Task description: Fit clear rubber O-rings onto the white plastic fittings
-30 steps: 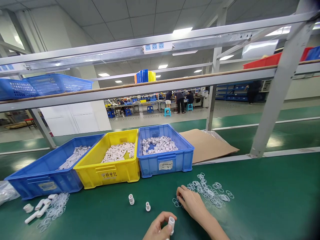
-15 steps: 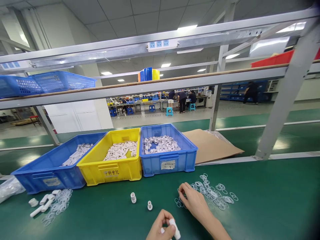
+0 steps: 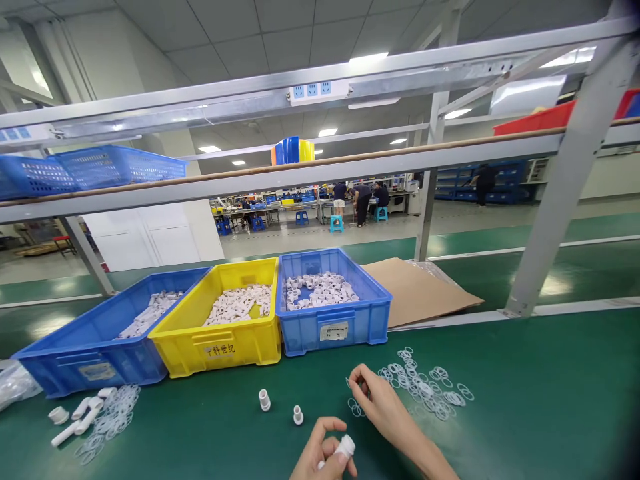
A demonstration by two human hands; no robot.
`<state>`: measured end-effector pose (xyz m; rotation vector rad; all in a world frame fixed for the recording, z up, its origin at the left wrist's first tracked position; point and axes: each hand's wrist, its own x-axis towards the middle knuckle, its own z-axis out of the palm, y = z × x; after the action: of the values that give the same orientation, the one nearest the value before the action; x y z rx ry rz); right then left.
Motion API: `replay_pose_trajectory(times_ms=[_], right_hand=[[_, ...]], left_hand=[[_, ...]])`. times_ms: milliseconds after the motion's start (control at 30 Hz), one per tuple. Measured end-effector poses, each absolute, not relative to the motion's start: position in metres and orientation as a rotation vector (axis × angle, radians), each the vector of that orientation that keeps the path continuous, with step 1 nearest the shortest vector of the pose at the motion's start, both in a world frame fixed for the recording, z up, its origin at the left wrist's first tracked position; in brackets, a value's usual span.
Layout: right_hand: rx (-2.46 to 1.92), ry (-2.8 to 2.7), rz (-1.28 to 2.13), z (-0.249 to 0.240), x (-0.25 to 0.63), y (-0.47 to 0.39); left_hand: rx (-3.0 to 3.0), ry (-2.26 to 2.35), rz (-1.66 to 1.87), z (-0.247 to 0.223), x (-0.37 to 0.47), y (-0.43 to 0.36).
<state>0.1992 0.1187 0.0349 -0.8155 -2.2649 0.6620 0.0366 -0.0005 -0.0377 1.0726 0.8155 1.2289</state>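
At the bottom centre, my left hand (image 3: 325, 452) is closed around a white plastic pipe fitting (image 3: 346, 445), its ribbed end tilted up past the fingers. My right hand (image 3: 376, 400) pinches a thin translucent ring (image 3: 347, 382), whose edge shows just beyond the fingertips. Beside and behind that hand, many similar loose rings (image 3: 425, 387) lie spread over the green tabletop. Two small white fittings, a wider fitting (image 3: 265, 400) and a narrower fitting (image 3: 299, 415), stand upright left of my hands. Part of what my left palm holds is hidden.
A left blue bin (image 3: 90, 357), a yellow bin (image 3: 215, 347) and a right blue bin (image 3: 335, 327) hold white fittings. More rings (image 3: 113, 420) and white pipe pieces (image 3: 80, 423) lie at left. Cardboard (image 3: 420, 290) rests behind; a metal shelf frame (image 3: 300, 177) crosses above.
My left hand has turned the fitting so its ribbed end faces up, with the index finger lifted. My right hand has shifted slightly left, and a ring shows at its fingertips.
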Motion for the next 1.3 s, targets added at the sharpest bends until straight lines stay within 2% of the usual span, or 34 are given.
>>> replay_pose_trajectory(times_ms=[433, 667, 1300], right_hand=[[-0.573, -2.280, 1.043, 0.054, 0.197, 0.100], [-0.523, -2.295, 1.121, 0.055, 0.197, 0.096], [-0.550, -2.296, 1.126, 0.053, 0.193, 0.098]], left_hand=[[1.008, 0.982, 1.445, -0.044, 0.030, 0.003], [1.093, 0.988, 1.402, -0.045, 0.036, 0.004], [1.000, 1.102, 1.459, -0.002, 0.040, -0.018]])
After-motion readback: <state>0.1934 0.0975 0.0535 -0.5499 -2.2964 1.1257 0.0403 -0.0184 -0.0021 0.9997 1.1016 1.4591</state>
